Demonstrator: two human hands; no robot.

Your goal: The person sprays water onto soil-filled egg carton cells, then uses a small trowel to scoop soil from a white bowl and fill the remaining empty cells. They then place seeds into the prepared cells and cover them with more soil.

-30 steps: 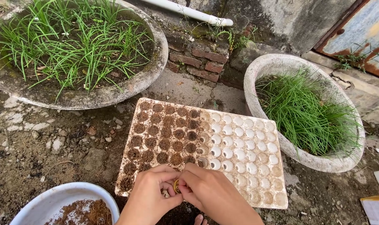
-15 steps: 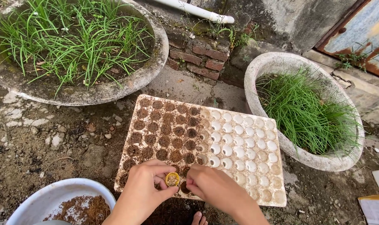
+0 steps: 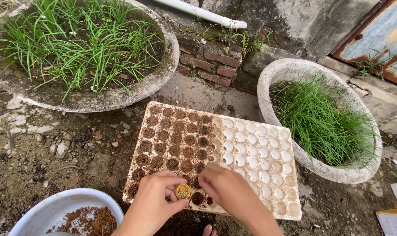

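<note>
Head | left hand [image 3: 157, 199] pinches yellow cap [image 3: 182, 191] | right hand [image 3: 222, 187] over seed tray [image 3: 250, 175]

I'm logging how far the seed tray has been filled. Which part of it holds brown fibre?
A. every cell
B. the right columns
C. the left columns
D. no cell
C: the cells on the left of the seed tray are packed with brown fibre, while the right cells are white and bare.

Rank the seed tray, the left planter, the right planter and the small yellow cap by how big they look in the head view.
1. Left planter, partly cut off by the frame.
2. Seed tray and right planter: look alike, not ranked.
3. Yellow cap, held in the left hand.
</note>
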